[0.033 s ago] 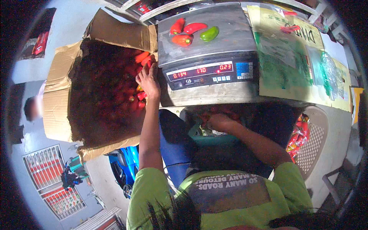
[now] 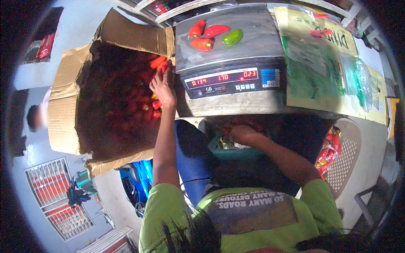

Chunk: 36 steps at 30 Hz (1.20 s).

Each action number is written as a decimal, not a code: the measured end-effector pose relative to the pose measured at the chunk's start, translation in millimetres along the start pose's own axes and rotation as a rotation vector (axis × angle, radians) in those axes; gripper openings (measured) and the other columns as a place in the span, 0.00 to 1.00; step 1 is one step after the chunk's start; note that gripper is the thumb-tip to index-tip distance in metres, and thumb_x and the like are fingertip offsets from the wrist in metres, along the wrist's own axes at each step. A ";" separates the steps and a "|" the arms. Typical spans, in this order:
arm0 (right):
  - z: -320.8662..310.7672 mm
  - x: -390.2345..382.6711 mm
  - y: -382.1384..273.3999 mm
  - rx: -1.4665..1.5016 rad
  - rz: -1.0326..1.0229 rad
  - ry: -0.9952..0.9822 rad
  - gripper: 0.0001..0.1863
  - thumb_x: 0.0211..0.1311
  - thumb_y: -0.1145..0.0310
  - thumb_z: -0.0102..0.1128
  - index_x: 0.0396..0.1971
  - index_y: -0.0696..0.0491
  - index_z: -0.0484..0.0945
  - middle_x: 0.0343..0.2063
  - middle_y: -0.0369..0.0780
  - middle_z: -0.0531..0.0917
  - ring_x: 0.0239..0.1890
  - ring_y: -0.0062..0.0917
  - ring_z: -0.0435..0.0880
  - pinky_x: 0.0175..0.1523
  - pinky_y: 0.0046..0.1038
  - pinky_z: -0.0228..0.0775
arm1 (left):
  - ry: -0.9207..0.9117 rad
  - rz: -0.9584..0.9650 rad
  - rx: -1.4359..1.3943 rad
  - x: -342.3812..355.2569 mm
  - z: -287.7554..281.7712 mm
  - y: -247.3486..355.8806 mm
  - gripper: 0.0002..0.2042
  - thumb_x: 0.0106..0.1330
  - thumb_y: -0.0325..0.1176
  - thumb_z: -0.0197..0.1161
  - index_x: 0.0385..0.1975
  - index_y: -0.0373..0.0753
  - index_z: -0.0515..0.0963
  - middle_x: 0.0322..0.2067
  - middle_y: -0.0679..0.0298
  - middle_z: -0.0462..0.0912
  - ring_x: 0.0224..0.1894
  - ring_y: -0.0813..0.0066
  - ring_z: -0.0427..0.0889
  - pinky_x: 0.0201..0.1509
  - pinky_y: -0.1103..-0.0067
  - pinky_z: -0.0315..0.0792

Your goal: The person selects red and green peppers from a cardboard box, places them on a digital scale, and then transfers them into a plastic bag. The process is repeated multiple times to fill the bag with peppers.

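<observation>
My left hand point(image 2: 162, 88) reaches to the right edge of an open cardboard box point(image 2: 69, 101) of peppers, its fingers curled on a red pepper point(image 2: 163, 66). An orange pepper point(image 2: 157, 62) lies just above it. My right hand point(image 2: 239, 135) is low in a shadowed green bin point(image 2: 232, 154) under the bench, among dim reddish items; its fingertips are too dark to read. On the steel pan point(image 2: 261, 42) of a digital scale point(image 2: 232, 86) lie several red or orange peppers point(image 2: 217, 30) and one green pepper point(image 2: 232, 38).
Right of the scale are yellow cardboard with plastic bags point(image 2: 312, 67); below, a beige basket point(image 2: 346, 156) with bagged peppers point(image 2: 329, 149). A blue vehicle point(image 2: 139, 181) is under the box. A person point(image 2: 38, 116) is at the far left. A wooden bench edge point(image 2: 236, 109) runs below the scale.
The view has shifted very slightly; my hands and the peppers look the same.
</observation>
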State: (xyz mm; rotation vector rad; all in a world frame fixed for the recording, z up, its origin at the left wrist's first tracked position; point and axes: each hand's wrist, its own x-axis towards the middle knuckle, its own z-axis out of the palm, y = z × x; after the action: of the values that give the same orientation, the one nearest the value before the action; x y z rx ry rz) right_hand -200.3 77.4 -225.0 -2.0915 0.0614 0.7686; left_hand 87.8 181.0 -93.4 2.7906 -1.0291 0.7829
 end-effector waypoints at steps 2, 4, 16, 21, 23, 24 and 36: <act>-0.6 -2.7 1.0 -0.021 -0.037 0.026 0.20 0.56 0.57 0.51 0.48 0.48 0.73 0.46 0.47 0.77 0.45 0.40 0.78 0.48 0.41 0.68 | 0.161 -0.043 -0.064 12.1 -8.1 -1.4 0.20 0.61 0.31 0.49 0.53 0.57 0.73 0.55 0.61 0.69 0.56 0.63 0.67 0.62 0.64 0.53; -21.2 -20.5 -13.6 -0.028 -0.014 -0.007 0.17 0.55 0.57 0.52 0.41 0.50 0.77 0.43 0.47 0.79 0.41 0.41 0.80 0.46 0.42 0.69 | 0.204 -0.061 -0.014 26.6 -18.0 -9.0 0.23 0.61 0.27 0.48 0.57 0.57 0.69 0.55 0.57 0.69 0.54 0.58 0.70 0.57 0.62 0.62; -26.2 -32.0 -13.3 -0.168 -0.097 0.043 0.12 0.55 0.62 0.52 0.30 0.52 0.80 0.29 0.47 0.82 0.32 0.41 0.82 0.39 0.42 0.72 | 0.035 -0.297 -0.050 36.1 -30.4 -27.0 0.18 0.60 0.33 0.55 0.52 0.44 0.72 0.50 0.56 0.73 0.47 0.49 0.73 0.50 0.61 0.67; -40.7 -49.7 -36.5 -0.060 -0.180 0.203 0.13 0.55 0.62 0.52 0.31 0.54 0.81 0.31 0.47 0.82 0.34 0.41 0.82 0.40 0.42 0.72 | 0.115 0.053 0.151 58.1 -24.4 -29.2 0.17 0.60 0.31 0.53 0.51 0.46 0.73 0.52 0.58 0.71 0.49 0.55 0.72 0.51 0.62 0.67; -25.0 -40.9 -21.8 -0.024 -0.249 0.316 0.13 0.55 0.61 0.52 0.32 0.54 0.81 0.31 0.47 0.82 0.34 0.41 0.82 0.40 0.41 0.72 | -0.124 0.030 0.180 72.3 -7.9 -41.3 0.17 0.60 0.32 0.52 0.51 0.45 0.72 0.51 0.57 0.72 0.50 0.55 0.71 0.51 0.62 0.67; -22.8 -38.0 -17.1 -0.029 -0.247 0.323 0.14 0.54 0.61 0.52 0.31 0.53 0.81 0.31 0.47 0.82 0.34 0.41 0.82 0.41 0.41 0.72 | -0.245 0.026 0.189 78.8 -1.1 -40.7 0.18 0.61 0.33 0.52 0.52 0.45 0.72 0.51 0.57 0.72 0.51 0.55 0.71 0.51 0.62 0.67; -16.4 -24.3 -2.9 -0.097 -0.159 0.157 0.12 0.54 0.62 0.52 0.30 0.53 0.80 0.29 0.47 0.82 0.33 0.43 0.81 0.41 0.43 0.72 | 0.074 -0.199 -0.141 46.1 -45.4 -16.0 0.16 0.58 0.30 0.59 0.47 0.37 0.72 0.44 0.47 0.71 0.42 0.47 0.75 0.46 0.62 0.70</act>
State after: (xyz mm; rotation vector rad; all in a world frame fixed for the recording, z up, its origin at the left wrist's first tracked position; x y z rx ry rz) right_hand -210.8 61.1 -202.9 -2.2155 -0.0564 0.5201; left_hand 107.6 176.6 -30.0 2.6698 -0.7486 0.7514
